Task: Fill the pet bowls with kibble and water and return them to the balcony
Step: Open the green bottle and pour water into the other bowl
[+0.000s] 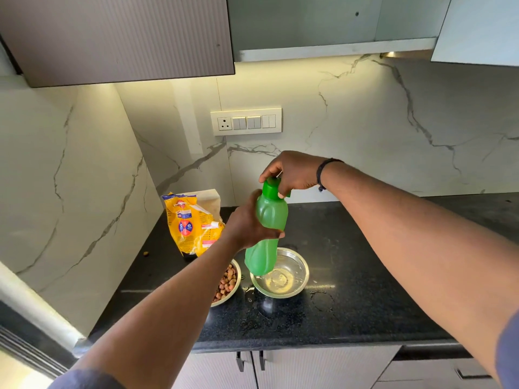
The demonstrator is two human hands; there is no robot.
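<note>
Both bare arms extend forward. Left hand (247, 223) wraps the bottle (266, 228) mid-body; right hand (295, 174), wrist bent downward, pinches its cap (271, 188).

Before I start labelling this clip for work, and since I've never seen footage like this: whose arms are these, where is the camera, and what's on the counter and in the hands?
There is no machine here. The single picture comes from a wide-angle camera worn on a person's head, looking forward and down, so the two arms reaching in are the wearer's own.

The left hand grips the body of a green bottle, held above the counter. The right hand is on the bottle's green cap; whether it is opening or closing it cannot be told.

On the black counter sit two metal bowls: the kibble bowl, partly hidden by the left arm, and the water bowl, which holds clear liquid. Some liquid is spilled around it. A yellow pet-food bag leans in the corner behind.
</note>
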